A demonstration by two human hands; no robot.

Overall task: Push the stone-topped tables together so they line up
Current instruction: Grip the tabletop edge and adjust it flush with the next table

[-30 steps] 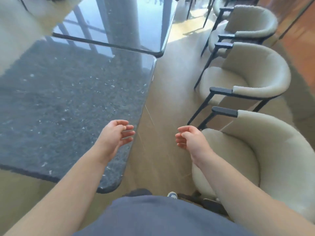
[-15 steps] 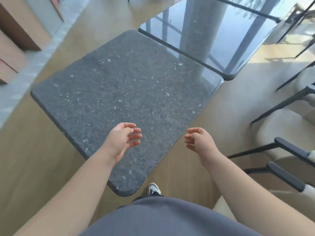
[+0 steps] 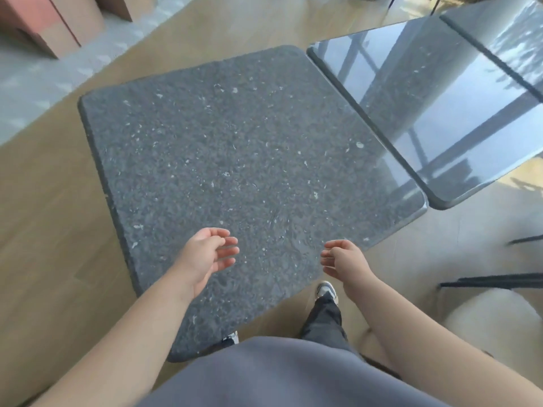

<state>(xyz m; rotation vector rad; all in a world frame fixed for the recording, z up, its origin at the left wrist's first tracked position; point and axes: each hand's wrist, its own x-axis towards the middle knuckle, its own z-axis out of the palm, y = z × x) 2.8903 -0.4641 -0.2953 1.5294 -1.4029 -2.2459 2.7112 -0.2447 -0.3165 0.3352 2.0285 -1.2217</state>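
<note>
A dark speckled stone-topped table (image 3: 223,160) fills the middle of the view, its near corner by my waist. A second stone-topped table (image 3: 435,113), glossy with window reflections, lies along its right side with a thin seam between them; its near corner juts out past the first table's corner. A third top (image 3: 511,39) shows at the far right. My left hand (image 3: 208,257) hovers above the near part of the speckled top, fingers apart and empty. My right hand (image 3: 342,259) hangs over the table's near right edge, fingers loosely curled, holding nothing.
A cream armchair (image 3: 493,321) with black arms (image 3: 493,282) stands at the lower right. Wooden floor (image 3: 47,236) surrounds the tables. Brown and pink boxes (image 3: 44,22) sit at the top left beside a pale strip of flooring. My foot (image 3: 326,290) is on the floor below my right hand.
The view has swung left and I have stepped round the table's near corner. The chairs slid out to the right edge. Both hands stay raised and empty.
</note>
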